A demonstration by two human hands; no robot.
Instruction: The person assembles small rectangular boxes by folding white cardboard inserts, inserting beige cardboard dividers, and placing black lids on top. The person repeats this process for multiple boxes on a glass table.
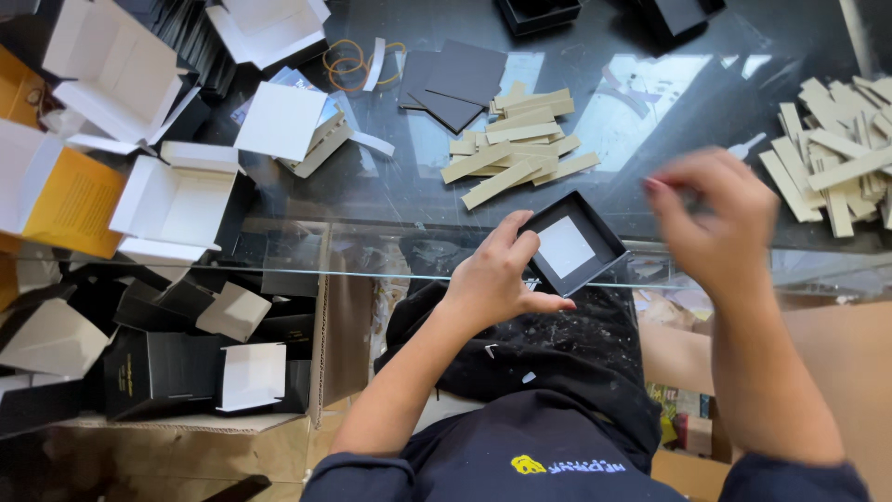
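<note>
Left hand [497, 279] grips black tray [573, 244]; right hand [714, 218] apart.

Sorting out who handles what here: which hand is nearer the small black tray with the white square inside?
Left. The left hand grips the black tray at its near-left edge. The right hand is raised just right of it, blurred, not touching it.

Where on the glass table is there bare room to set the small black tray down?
Bare glass lies between the middle strip pile and the right strip pile, above the right hand. A smaller patch sits left of the black tray held by the left hand. The white boxes crowd the left.
</note>
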